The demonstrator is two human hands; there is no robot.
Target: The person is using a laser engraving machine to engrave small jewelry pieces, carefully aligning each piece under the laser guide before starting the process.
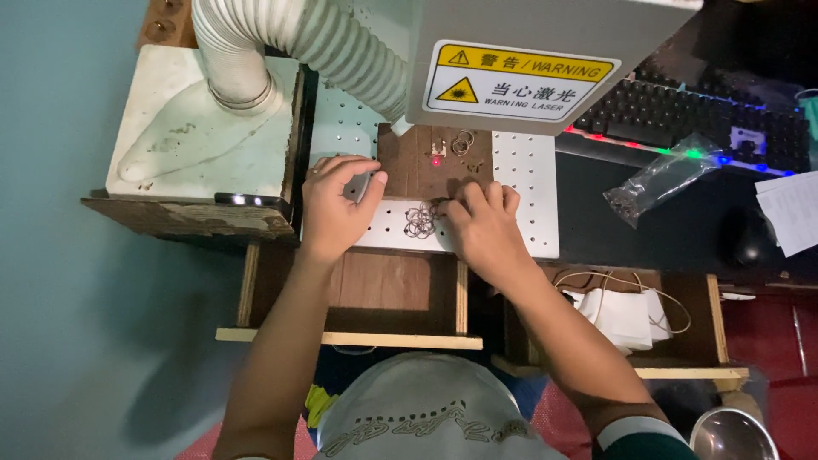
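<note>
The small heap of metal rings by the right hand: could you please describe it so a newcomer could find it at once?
Start at the white perforated plate under the grey machine head. On its front strip, just left of the right hand, lies the heap of rings, touching the fingers. Unlike the few rings on the brown board behind, it is a tangled cluster.

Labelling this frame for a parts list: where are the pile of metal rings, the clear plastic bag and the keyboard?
pile of metal rings [419,222], head view, middle of the heap.
clear plastic bag [660,179], head view, its crumpled middle.
keyboard [690,115], head view, central keys.
</note>
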